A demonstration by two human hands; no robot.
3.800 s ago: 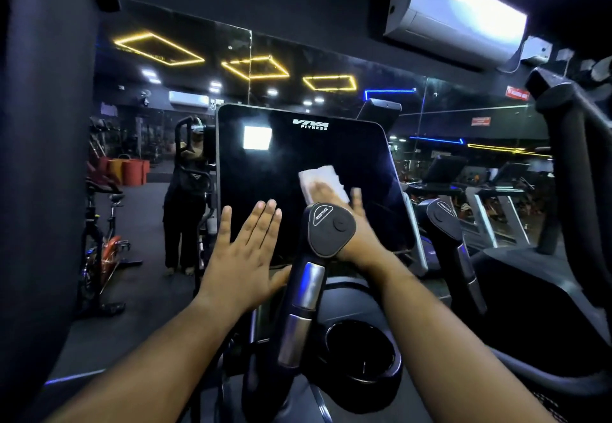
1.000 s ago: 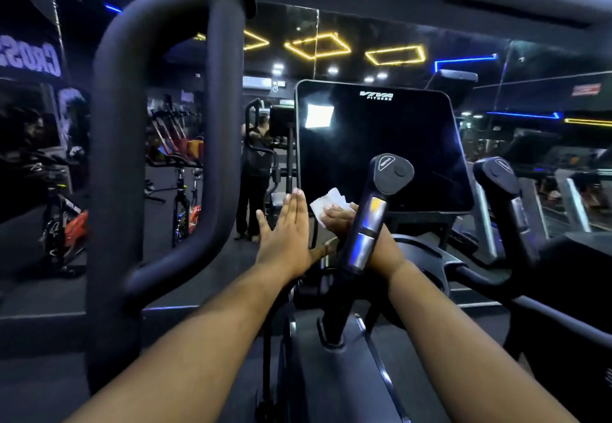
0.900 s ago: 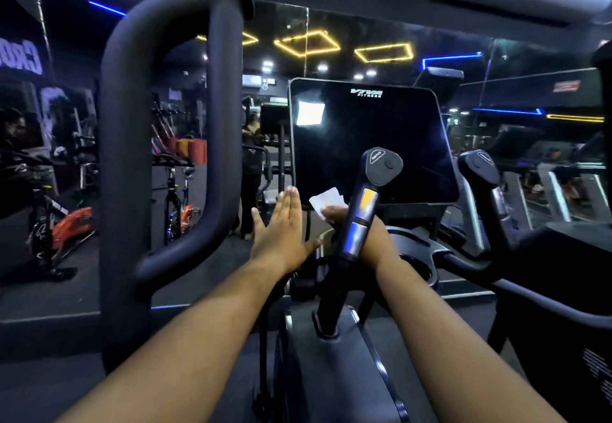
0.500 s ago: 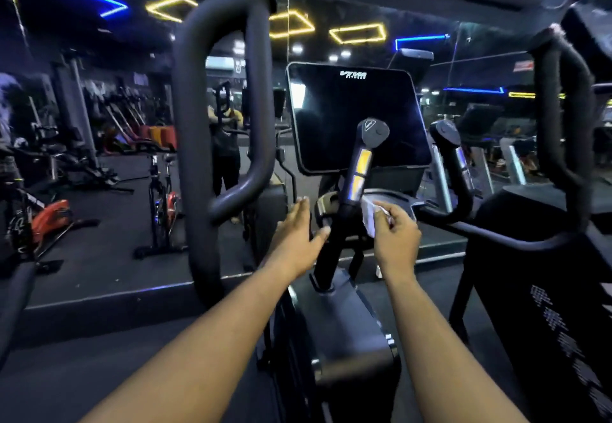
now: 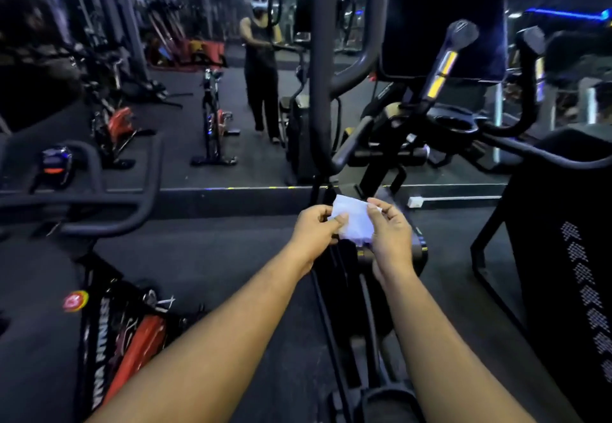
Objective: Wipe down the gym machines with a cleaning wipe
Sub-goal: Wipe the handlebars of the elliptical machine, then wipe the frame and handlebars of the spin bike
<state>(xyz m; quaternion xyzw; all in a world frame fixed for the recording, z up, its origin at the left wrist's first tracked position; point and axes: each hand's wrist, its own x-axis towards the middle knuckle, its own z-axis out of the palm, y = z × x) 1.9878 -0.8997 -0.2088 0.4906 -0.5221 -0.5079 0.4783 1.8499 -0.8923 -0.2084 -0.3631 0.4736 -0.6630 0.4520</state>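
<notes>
A small white crumpled cleaning wipe (image 5: 351,222) is held in the air between both hands, in front of the black elliptical machine (image 5: 381,158) and below its dark rectangular console screen (image 5: 443,22). The left hand (image 5: 314,230) pinches the wipe's left edge between thumb and curled fingers; the right hand (image 5: 390,234) pinches its right edge the same way, so the wipe spans the gap between the fingertips. It seems to be partly folded, though the dim light blurs its creases. A red-and-black spin bike (image 5: 109,316) stands at the lower left.
</notes>
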